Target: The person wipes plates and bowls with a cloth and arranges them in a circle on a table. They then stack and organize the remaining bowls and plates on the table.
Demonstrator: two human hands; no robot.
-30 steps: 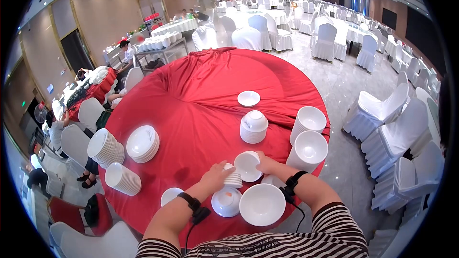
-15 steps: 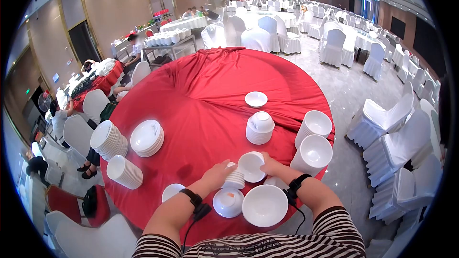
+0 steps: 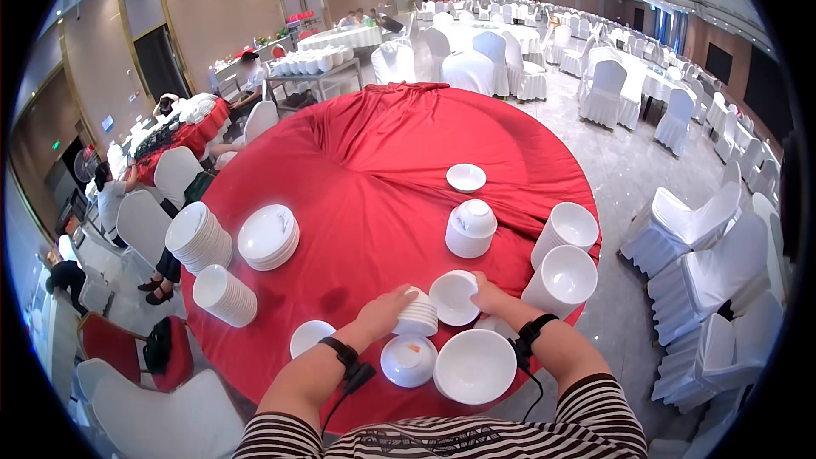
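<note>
My left hand [image 3: 387,309] is closed on a tilted stack of small white bowls [image 3: 416,314]. My right hand [image 3: 488,294] grips the right rim of a white bowl [image 3: 454,298], which stands beside that stack, its inside showing. Just below lie an upturned bowl [image 3: 409,360] with an orange mark and a large white bowl [image 3: 475,366]. Another bowl, partly hidden by my right forearm, sits above the large one. A single bowl [image 3: 312,338] rests left of my left forearm. All stand on the red cloth [image 3: 357,204] of a round table.
Stacked bowls [image 3: 470,229] and a lone bowl [image 3: 466,178] stand farther back. Tall bowl stacks [image 3: 561,280] line the right edge. At left are plate stacks [image 3: 269,238] and a small-bowl stack [image 3: 224,296]. White-covered chairs [image 3: 680,217] surround the table; people sit at far left.
The view has shifted slightly, so the table things appear a little farther right. Both hands keep their holds on the bowls.
</note>
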